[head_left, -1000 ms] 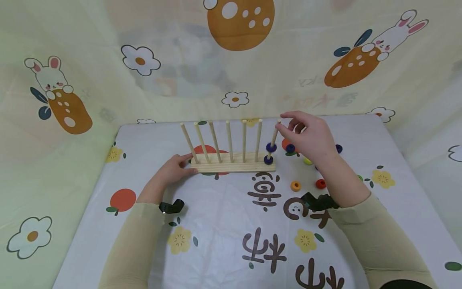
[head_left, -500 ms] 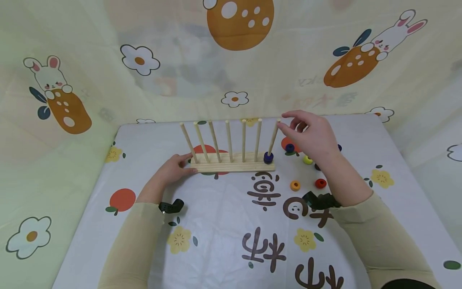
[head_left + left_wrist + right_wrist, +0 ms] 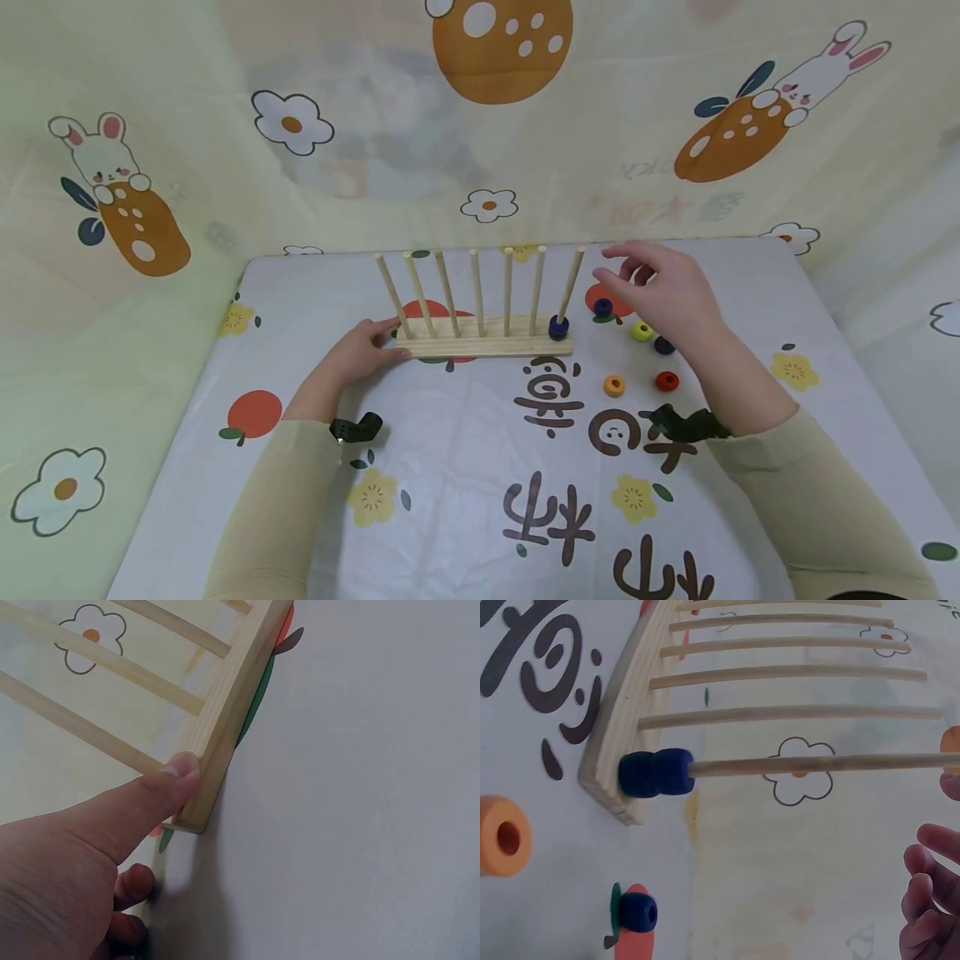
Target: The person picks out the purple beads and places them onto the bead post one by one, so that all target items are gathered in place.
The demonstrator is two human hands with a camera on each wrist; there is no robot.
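A wooden peg rack [image 3: 487, 347] stands on the cloth, with several thin upright pegs along its base. Two dark blue beads [image 3: 656, 772] sit stacked at the foot of its rightmost peg [image 3: 573, 279]; the other pegs are bare. My left hand [image 3: 358, 354] holds the left end of the base, its thumb [image 3: 176, 776] pressed on the wood in the left wrist view. Up beside the top of the rightmost peg, my right hand [image 3: 667, 292] hovers with nothing in it, thumb and fingers apart and loosely bent.
Loose beads lie right of the rack: a blue bead [image 3: 602, 307], a yellow bead [image 3: 641, 331], a dark bead [image 3: 663, 344], an orange bead [image 3: 614, 385] and a red bead [image 3: 667, 381]. A patterned cloth backdrop [image 3: 390, 183] rises behind the table.
The upper blue bead has slid down the rightmost peg onto the lower one. My right hand has drawn back to the right from the peg top; the left hand stays put.
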